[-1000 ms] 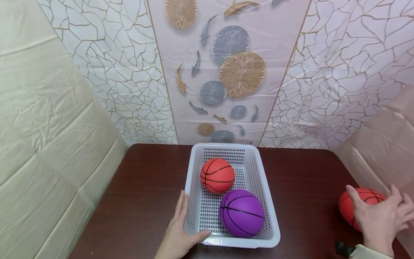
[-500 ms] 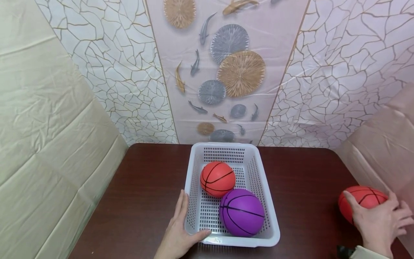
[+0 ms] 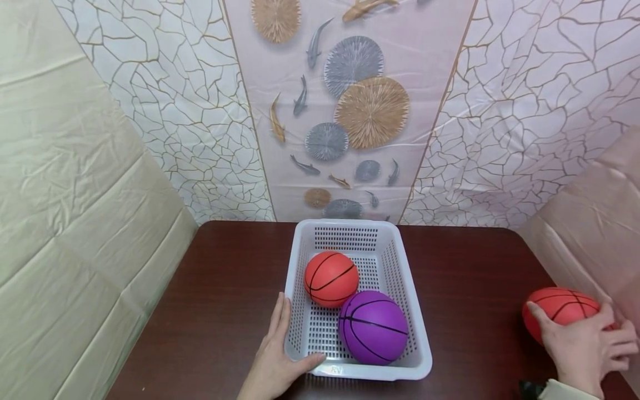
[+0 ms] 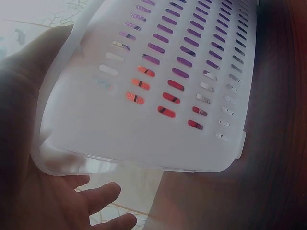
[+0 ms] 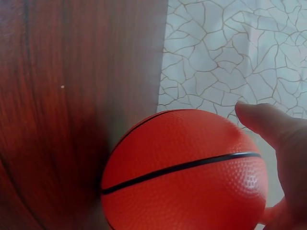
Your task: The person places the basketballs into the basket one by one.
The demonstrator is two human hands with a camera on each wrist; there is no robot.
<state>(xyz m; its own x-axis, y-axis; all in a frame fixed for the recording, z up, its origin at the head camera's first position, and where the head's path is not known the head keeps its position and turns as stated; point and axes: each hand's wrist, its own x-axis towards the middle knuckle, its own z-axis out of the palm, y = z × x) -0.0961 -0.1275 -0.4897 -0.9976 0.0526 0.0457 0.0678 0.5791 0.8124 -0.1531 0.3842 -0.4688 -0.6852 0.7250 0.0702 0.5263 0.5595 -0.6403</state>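
Observation:
A pale plastic basket (image 3: 420, 333) with slotted walls holds a red toy basketball (image 3: 331, 279) and, nearer its front, a larger purple toy basketball (image 3: 373, 328). My left hand (image 3: 274, 353) rests at the basket's front left corner, fingers straight along the side and thumb over the front rim. In the left wrist view, the slotted wall (image 4: 120, 139) fills most of the picture. At the far right of the table, my right hand (image 3: 582, 344) holds a second red basketball (image 5: 187, 177). Its thumb is on the near left of that ball, its fingers round the right side.
Both balls and basket stand on a dark wood table (image 3: 475, 278). A patterned sheet (image 3: 370, 111) hangs behind its back edge. Beige padded panels (image 3: 90, 222) flank both sides, the right one close beside my right hand.
My right hand has lowered and closed in around the ball on the right. The red ball in the basket has rolled slightly left and nearer. My left hand stays at the basket corner.

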